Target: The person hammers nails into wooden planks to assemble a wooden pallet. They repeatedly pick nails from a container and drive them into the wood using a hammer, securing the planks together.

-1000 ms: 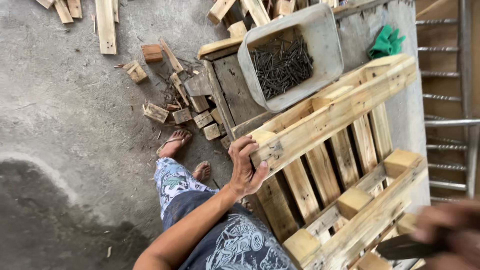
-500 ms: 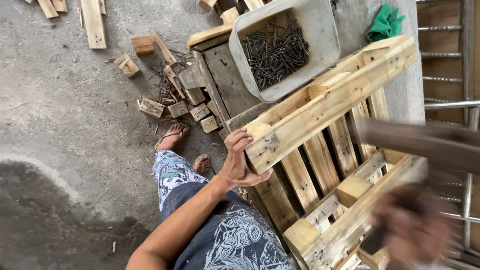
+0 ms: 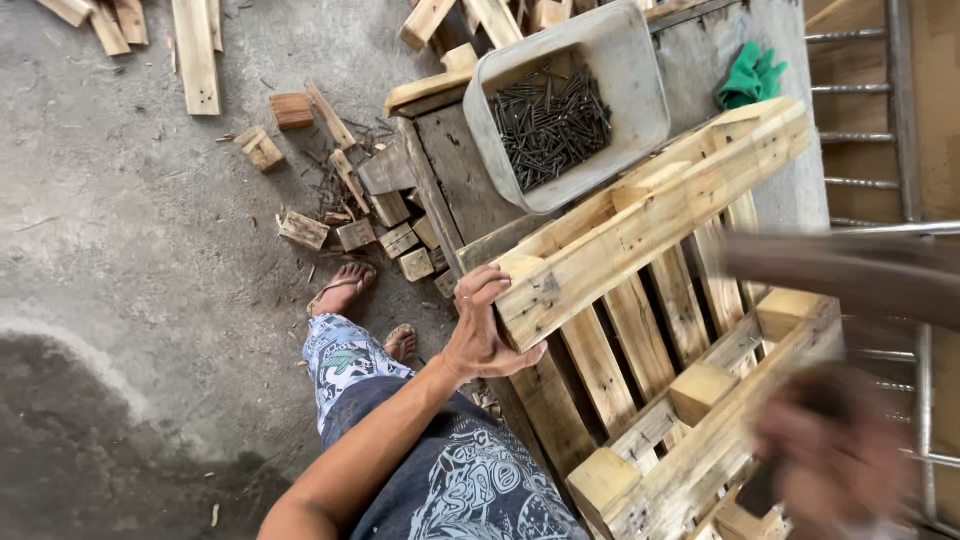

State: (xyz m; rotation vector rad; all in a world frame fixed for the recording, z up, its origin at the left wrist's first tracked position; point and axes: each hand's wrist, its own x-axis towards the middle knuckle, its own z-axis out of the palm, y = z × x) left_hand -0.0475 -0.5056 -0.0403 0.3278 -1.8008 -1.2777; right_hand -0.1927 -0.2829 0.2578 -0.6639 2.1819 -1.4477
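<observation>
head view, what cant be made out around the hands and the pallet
- Right hand: motion-blurred in the head view, so its grip and the dark thing in it are unreadable.
- Brown streak over the wooden pallet: blurred, kind unclear.
- Left hand: its palm side is hidden against the pallet's end.
- Nails in the grey tub: too small to count.
- Green cloth: partly hidden behind the pallet's top beam.

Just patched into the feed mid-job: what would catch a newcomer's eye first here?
The wooden pallet filling the right half, with the left hand gripping the end of its top board. Behind it at top centre sits a grey tub holding dark nails. At lower right the right hand is a blur holding something dark; small wood blocks litter the concrete floor at left.
</observation>
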